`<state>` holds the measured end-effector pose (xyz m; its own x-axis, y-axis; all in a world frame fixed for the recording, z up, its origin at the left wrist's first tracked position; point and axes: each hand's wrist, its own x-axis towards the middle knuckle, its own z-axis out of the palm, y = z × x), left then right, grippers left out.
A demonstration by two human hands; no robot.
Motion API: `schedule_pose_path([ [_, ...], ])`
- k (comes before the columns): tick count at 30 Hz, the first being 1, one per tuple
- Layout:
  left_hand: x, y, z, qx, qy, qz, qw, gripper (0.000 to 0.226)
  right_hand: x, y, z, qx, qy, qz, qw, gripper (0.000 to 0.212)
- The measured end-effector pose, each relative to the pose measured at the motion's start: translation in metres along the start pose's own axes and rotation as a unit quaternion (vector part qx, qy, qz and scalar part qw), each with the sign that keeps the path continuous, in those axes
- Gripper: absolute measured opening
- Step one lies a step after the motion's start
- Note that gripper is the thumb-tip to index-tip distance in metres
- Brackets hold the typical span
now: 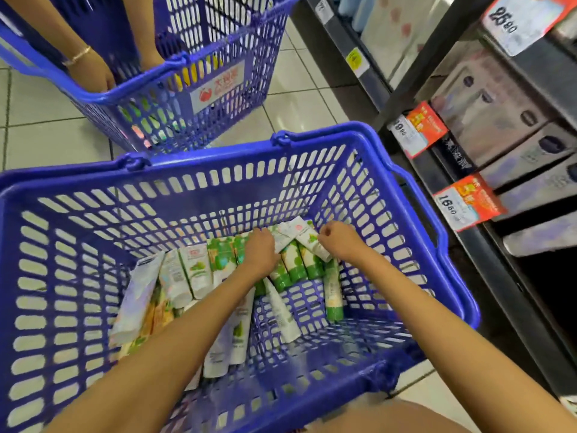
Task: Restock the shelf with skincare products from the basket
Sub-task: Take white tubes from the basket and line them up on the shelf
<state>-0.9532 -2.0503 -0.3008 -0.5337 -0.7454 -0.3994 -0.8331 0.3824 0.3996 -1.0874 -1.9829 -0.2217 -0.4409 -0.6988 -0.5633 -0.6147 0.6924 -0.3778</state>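
A blue plastic basket (218, 170) stands on the floor in front of me, its bottom covered with several white-and-green skincare tubes (290, 267) and boxed products (196, 270). Both my arms reach down into it. My left hand (260, 248) lies on the green-and-white tubes at the far side, fingers curled down among them. My right hand (338, 240) pinches the end of a white tube (304, 234) that lies tilted across the others. The shelf (487, 232) rises on the right, with a dark empty gap on its lower level.
A second blue basket (199, 98) stands further away, and another person's two hands (93, 70) reach into it. Boxed goods (499, 114) and red-and-white price tags (468, 204) line the shelf on the right. White tiled floor (46, 126) lies between and left of the baskets.
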Motion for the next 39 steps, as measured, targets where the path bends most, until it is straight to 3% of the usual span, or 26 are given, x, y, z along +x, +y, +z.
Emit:
schedule_pose_path([
  [4,-0.012,-0.018,-0.013,-0.148,-0.002,0.024,0.989,0.041,0.016,-0.006,0.008,-0.067,-0.036,0.011,0.997,0.019],
  [6,-0.023,-0.022,-0.023,-0.269,-0.027,-0.012,0.963,0.040,0.024,-0.008,0.017,-0.110,-0.050,0.018,0.992,0.032],
  [10,-0.040,-0.026,-0.035,-0.551,-0.184,-0.082,0.810,0.024,0.032,-0.005,0.036,-0.168,-0.027,0.023,0.985,0.041],
  [13,-0.044,-0.028,-0.040,-0.679,-0.208,-0.112,0.695,0.022,0.032,-0.004,0.037,-0.186,-0.022,0.015,0.982,0.048],
  [15,-0.047,-0.025,-0.042,-0.711,-0.208,-0.118,0.662,0.022,0.029,-0.005,0.030,-0.094,-0.038,0.031,0.994,0.054],
  [17,-0.049,-0.023,-0.046,-0.708,-0.205,-0.101,0.668,0.021,0.022,-0.007,0.018,0.072,-0.072,0.061,0.993,0.056],
  [19,-0.053,-0.017,-0.051,-0.687,-0.188,-0.090,0.696,0.019,0.008,-0.010,-0.001,0.206,-0.102,0.066,0.971,0.055],
  [23,-0.069,0.013,-0.063,-0.633,-0.168,-0.053,0.754,0.017,-0.047,-0.008,-0.045,0.368,-0.108,-0.007,0.923,0.036],
  [25,-0.078,0.036,-0.070,-0.594,-0.163,0.001,0.788,0.037,-0.079,0.002,-0.065,0.428,-0.102,-0.024,0.898,0.013],
  [27,-0.087,0.063,-0.079,-0.533,-0.152,0.030,0.832,0.060,-0.109,0.021,-0.084,0.482,-0.089,-0.020,0.871,0.010],
  [28,-0.092,0.078,-0.084,-0.520,-0.146,0.041,0.840,0.057,-0.122,0.033,-0.091,0.510,-0.083,-0.019,0.856,0.012],
  [31,-0.106,0.136,-0.100,-0.529,-0.162,0.098,0.827,0.025,-0.160,0.066,-0.113,0.568,-0.042,-0.028,0.821,0.010],
  [36,-0.137,0.238,-0.109,-0.556,-0.232,0.171,0.779,0.006,-0.220,0.123,-0.146,0.645,0.065,-0.033,0.761,0.013],
  [39,-0.162,0.289,-0.103,-0.549,-0.288,0.213,0.755,0.007,-0.266,0.163,-0.159,0.630,0.135,-0.033,0.764,0.021],
])
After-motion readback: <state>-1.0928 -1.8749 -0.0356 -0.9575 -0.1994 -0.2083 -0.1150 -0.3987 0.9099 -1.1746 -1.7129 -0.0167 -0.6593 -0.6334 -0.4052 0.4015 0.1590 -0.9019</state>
